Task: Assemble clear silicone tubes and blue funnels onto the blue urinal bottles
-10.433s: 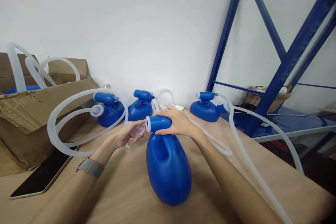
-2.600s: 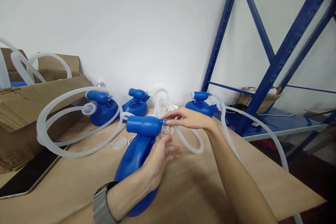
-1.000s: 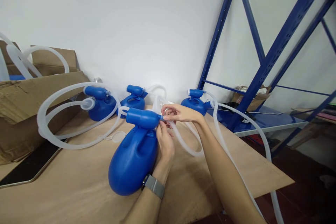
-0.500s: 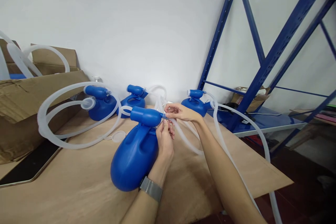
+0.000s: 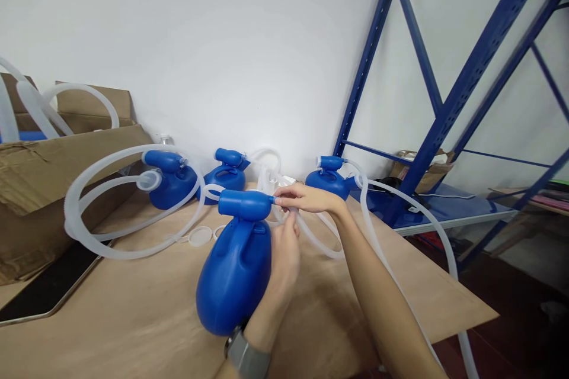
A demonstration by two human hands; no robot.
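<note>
A blue plastic bottle (image 5: 233, 278) with a moulded handle stands in front of me, tilted a little. On top of it lies a blue funnel-shaped cup (image 5: 244, 205), whose narrow spout points right. My right hand (image 5: 306, 197) pinches the end of that spout, where a clear hose (image 5: 311, 235) seems to meet it. Just below, my left hand (image 5: 285, 249) rests against the bottle's right side, fingertips bent together under the spout; what they hold is hidden. A grey-banded watch is on my left wrist.
Similar blue bottles stand behind, at left (image 5: 171, 186), centre (image 5: 226, 177) and right (image 5: 329, 182), with looping clear hoses. White ring caps (image 5: 200, 236) lie on the wooden table (image 5: 146, 308). At left are a cardboard box (image 5: 66, 166) and a dark tablet (image 5: 48, 284); at right, blue shelving (image 5: 422, 148).
The bottle has turned more upright and shifted slightly right. My left hand has slid a little down and right from the spout, while my right hand stays at its tip. The view has tilted slightly.
</note>
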